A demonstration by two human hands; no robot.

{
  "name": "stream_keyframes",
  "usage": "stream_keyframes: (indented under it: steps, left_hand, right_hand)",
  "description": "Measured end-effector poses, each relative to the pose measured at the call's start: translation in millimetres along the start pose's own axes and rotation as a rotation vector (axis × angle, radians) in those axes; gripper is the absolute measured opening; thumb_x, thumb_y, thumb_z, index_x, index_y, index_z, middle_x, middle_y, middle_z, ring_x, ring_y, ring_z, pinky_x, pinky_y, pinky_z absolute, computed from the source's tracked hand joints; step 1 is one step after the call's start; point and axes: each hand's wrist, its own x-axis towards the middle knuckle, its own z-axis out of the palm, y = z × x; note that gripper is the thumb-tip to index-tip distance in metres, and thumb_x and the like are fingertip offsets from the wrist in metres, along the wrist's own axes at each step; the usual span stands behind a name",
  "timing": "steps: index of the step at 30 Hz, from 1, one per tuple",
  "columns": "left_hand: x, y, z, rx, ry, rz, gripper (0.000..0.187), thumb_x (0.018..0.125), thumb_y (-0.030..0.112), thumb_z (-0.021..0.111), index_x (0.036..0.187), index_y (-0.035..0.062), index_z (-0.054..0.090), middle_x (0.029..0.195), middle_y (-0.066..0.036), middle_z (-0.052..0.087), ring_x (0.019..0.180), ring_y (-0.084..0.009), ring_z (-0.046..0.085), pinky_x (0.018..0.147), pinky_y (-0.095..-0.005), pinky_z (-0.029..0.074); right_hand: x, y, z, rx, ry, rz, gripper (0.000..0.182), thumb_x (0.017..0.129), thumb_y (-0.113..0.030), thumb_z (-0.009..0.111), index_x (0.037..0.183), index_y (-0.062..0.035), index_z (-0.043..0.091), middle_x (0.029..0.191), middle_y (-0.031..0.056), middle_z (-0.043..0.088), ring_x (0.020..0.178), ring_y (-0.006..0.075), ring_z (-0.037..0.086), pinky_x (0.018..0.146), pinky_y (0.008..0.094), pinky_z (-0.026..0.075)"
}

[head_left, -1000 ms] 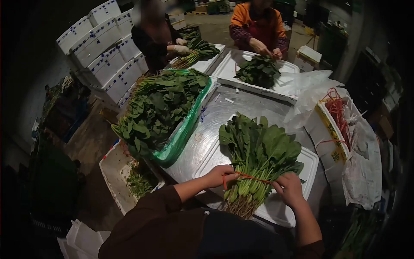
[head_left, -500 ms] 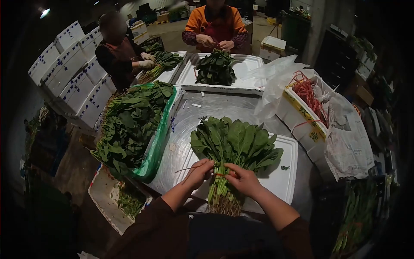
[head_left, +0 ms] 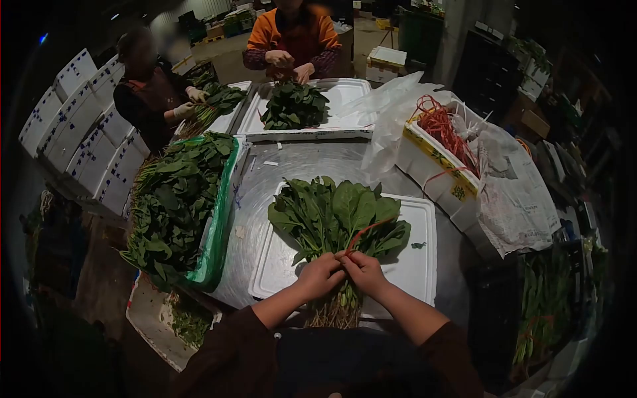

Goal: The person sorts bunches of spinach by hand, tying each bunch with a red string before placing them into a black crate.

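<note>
A bunch of leafy greens point(head_left: 345, 215) lies on a white foam lid point(head_left: 418, 265), leaves away from me and roots toward me. My left hand point(head_left: 322, 273) is closed over the stems, its fingertips pinched together at the middle of the bunch. Right against it, my right hand point(head_left: 365, 270) is pinched shut on a red tie point(head_left: 368, 231), whose loose end sticks up over the leaves. Whether the left fingers hold part of the tie is hidden.
Greens fill a green-lined crate point(head_left: 222, 219) at the left. A foam box point(head_left: 458, 189) with red ties point(head_left: 441, 129) stands right. Across the table, two people handle greens near white trays point(head_left: 348, 93). A bin of trimmings point(head_left: 152, 318) sits lower left.
My hands have come together over the stems, and the tie's loose end now points up and right. The view has turned, shifting the scene left. The person in orange has raised one hand.
</note>
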Motion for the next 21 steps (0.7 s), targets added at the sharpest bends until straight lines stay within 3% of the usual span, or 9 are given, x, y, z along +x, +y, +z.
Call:
stream_keyframes:
  steps: [6, 9, 11, 15, 17, 18, 21]
  left_hand:
    - [-1.5, -17.5, 2.7, -0.149, 0.029, -0.045, 0.025, 0.088, 0.026, 0.054, 0.09, 0.0033, 0.062, 0.076, -0.016, 0.055, 0.074, -0.033, 0.056, 0.066, -0.0402, 0.044]
    - [-5.0, -16.8, -9.4, -0.156, -0.112, -0.238, 0.027, 0.087, 0.027, 0.054, 0.08, 0.0018, 0.063, 0.07, -0.013, 0.054, 0.069, -0.0285, 0.056, 0.062, -0.0374, 0.042]
    - [-5.6, -15.3, -9.3, -0.203, -0.068, -0.266, 0.028, 0.087, 0.027, 0.055, 0.081, 0.0012, 0.063, 0.07, -0.014, 0.053, 0.069, -0.0296, 0.055, 0.062, -0.0384, 0.042]
    - [-1.4, -16.7, -6.2, 0.041, -0.124, -0.234, 0.025, 0.083, 0.025, 0.057, 0.082, 0.0006, 0.06, 0.074, -0.016, 0.052, 0.07, -0.0339, 0.054, 0.062, -0.0404, 0.043]
    - [5.0, 10.3, -11.5, 0.142, -0.172, -0.217, 0.023, 0.082, 0.024, 0.058, 0.082, 0.0008, 0.058, 0.076, -0.016, 0.053, 0.07, -0.0346, 0.054, 0.062, -0.0415, 0.043]
    - [6.4, 19.7, -14.4, 0.247, -0.209, -0.21, 0.022, 0.08, 0.023, 0.059, 0.082, 0.001, 0.057, 0.078, -0.015, 0.053, 0.071, -0.0352, 0.054, 0.063, -0.0427, 0.044]
    - [1.1, 5.1, 5.8, 0.313, -0.084, -0.057, 0.022, 0.078, 0.022, 0.06, 0.082, 0.0018, 0.054, 0.08, -0.015, 0.053, 0.071, -0.0362, 0.054, 0.062, -0.0448, 0.044]
  right_hand:
    - [11.6, -3.4, -8.1, -0.103, -0.116, -0.083, 0.02, 0.091, -0.012, 0.055, 0.105, -0.0008, 0.063, 0.097, 0.0089, 0.067, 0.09, 0.0136, 0.063, 0.079, 0.0263, 0.049]
    - [14.3, 10.6, -17.8, -0.197, -0.137, -0.029, 0.021, 0.091, -0.015, 0.056, 0.105, -0.0019, 0.063, 0.096, 0.0085, 0.067, 0.09, 0.0142, 0.064, 0.079, 0.0263, 0.049]
    - [15.4, 17.5, -15.0, -0.154, -0.102, -0.166, 0.021, 0.09, -0.017, 0.056, 0.103, -0.0018, 0.064, 0.095, 0.0084, 0.067, 0.089, 0.0141, 0.064, 0.078, 0.0265, 0.049]
    - [22.9, 11.1, -6.4, -0.061, 0.012, -0.009, 0.022, 0.09, -0.019, 0.056, 0.1, -0.0007, 0.065, 0.089, 0.0068, 0.066, 0.08, 0.0129, 0.061, 0.071, 0.0267, 0.048]
    - [24.0, -5.3, 2.3, 0.193, 0.143, 0.133, 0.022, 0.089, -0.019, 0.057, 0.088, 0.002, 0.062, 0.072, 0.0049, 0.059, 0.067, 0.0106, 0.052, 0.063, 0.0279, 0.042]
    - [24.0, -13.2, 7.3, 0.249, 0.16, 0.147, 0.023, 0.09, -0.021, 0.056, 0.095, -0.0006, 0.065, 0.075, -0.0003, 0.059, 0.065, 0.0068, 0.05, 0.058, 0.0233, 0.042]
    - [16.8, -29.6, 32.6, 0.41, 0.136, 0.288, 0.024, 0.09, -0.024, 0.056, 0.096, -0.0015, 0.064, 0.071, -0.0005, 0.056, 0.058, 0.0062, 0.047, 0.052, 0.0215, 0.039]
